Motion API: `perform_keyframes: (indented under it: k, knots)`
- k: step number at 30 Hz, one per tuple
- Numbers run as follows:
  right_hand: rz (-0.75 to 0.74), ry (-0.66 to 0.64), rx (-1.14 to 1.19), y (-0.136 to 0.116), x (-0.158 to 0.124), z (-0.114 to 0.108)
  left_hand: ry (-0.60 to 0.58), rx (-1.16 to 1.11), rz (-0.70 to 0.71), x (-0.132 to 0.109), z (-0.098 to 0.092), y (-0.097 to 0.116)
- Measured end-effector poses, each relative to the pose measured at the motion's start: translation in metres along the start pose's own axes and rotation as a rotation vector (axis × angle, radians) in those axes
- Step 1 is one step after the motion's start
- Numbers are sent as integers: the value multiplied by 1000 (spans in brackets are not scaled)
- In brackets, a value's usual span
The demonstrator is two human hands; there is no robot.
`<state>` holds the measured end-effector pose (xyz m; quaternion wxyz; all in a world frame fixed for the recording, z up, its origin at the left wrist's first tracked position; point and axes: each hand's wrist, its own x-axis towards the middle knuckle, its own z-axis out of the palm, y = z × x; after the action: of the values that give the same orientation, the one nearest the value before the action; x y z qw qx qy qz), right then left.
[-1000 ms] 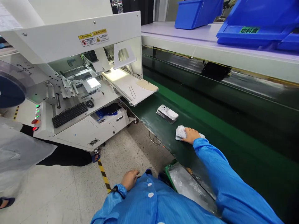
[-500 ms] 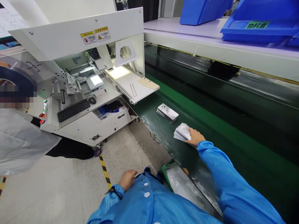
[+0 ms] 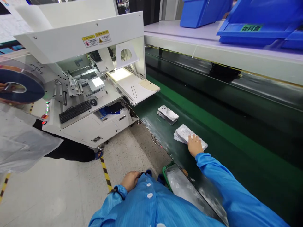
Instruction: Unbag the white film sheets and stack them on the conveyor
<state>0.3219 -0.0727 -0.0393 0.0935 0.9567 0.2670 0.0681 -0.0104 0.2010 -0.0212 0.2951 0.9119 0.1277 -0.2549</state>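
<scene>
My right hand (image 3: 194,145) rests flat on a loose stack of thin white cards (image 3: 183,134) lying on the dark green conveyor belt (image 3: 213,126). A second, neater stack of white cards (image 3: 167,114) lies on the belt a little farther off. My left hand (image 3: 129,180) is curled against the front of my blue smock, holding nothing that I can see.
A white machine (image 3: 78,41) with a keyboard (image 3: 74,111), a mouse and an outfeed tray (image 3: 137,86) stands to the left of the belt. A person in a white coat holds a large reel (image 3: 20,83) at far left. Blue bins (image 3: 258,22) sit on the far shelf. A green tray (image 3: 187,189) hangs below the belt's edge.
My right hand has slid back toward me along the cards, which now lie spread out and more exposed. The person at left has raised the reel into view.
</scene>
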Motion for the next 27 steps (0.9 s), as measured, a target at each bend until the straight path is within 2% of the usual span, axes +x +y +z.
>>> perform_keyframes:
  k: [4, 10, 15, 19, 23, 27]
  knots:
    - [-65, 32, -3, -6, -14, 1, -8, 30, 24, 5, -2, 3]
    - [-31, 77, 20, -7, -18, -2, -8, 50, 52, 12, -5, 6]
    - [-89, 36, 54, -7, -22, -5, 33, 19, 96, 17, -1, 3]
    - [-104, -37, 99, 2, -18, -11, 40, -17, 130, 23, -3, 5]
    - [-135, -120, 127, 12, -11, -21, 46, -80, 217, 34, -12, 16]
    - [-175, -137, 119, 13, -6, -43, 44, -240, 320, 53, -19, 42]
